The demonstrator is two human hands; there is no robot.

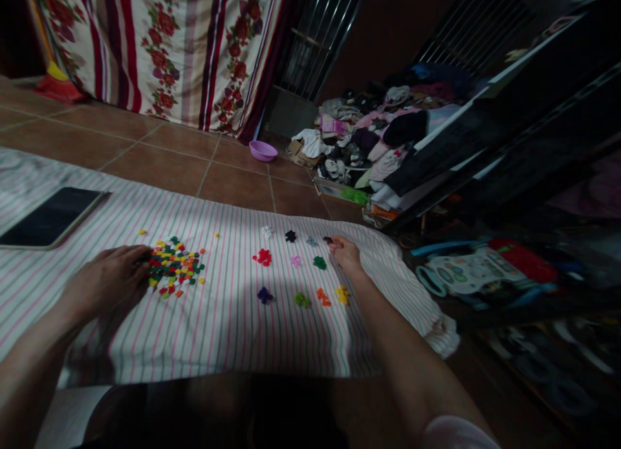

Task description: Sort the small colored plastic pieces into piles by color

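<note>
My left hand point(114, 274) rests palm down on the striped cloth point(218, 345), fingers stretched toward a mixed pile of small coloured pieces point(174, 268), its fingertips touching the pile's left edge. On the right, my right hand point(345, 253) has thumb and forefinger pinched at small dark brown pieces point(327, 240). Sorted little heaps lie between the hands: white point(266, 231), black point(290, 236), grey point(311, 240), red point(263, 257), pink point(295, 261), green point(319, 262), dark blue point(264, 295), light green point(301, 299), orange point(323, 297) and yellow point(342, 295).
A phone point(51, 217) lies at the cloth's left. Single yellow pieces point(217, 235) sit apart from the pile. Beyond are a tiled floor, a purple basin point(262, 151), a flowered curtain point(184, 54) and heaped clothes point(373, 125). A dark shelf frame stands at the right.
</note>
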